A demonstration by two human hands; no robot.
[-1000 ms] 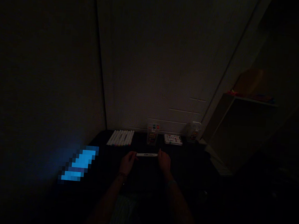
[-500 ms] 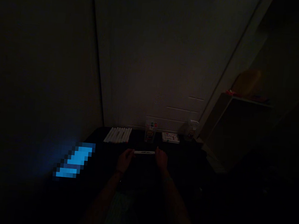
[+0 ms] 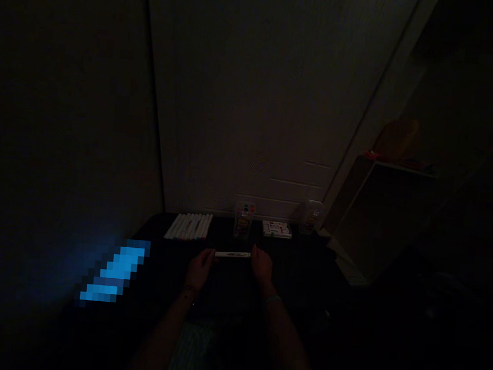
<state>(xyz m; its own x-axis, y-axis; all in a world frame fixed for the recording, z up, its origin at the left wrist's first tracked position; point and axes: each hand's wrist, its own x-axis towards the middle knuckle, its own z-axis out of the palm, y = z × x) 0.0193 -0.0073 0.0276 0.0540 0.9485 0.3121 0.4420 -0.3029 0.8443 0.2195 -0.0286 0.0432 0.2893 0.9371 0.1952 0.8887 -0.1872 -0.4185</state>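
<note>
A white marker pen with dark print lies level between my two hands, over the near part of a dark table. My left hand pinches its left end, and my right hand is closed on its right end. Beyond my left hand, several white markers lie side by side in a row. Straight ahead stands a clear plastic container with a few coloured-tipped markers in it. To its right is a flat stack of white markers. The dim light hides finer detail.
Another clear container stands at the back right corner of the table. A glowing blue, pixelated screen is at the left. A pale wall rises behind, and a cabinet stands to the right.
The whole view has shifted slightly, so things sit a little further left and lower. Both hands keep their hold on the marker's ends.
</note>
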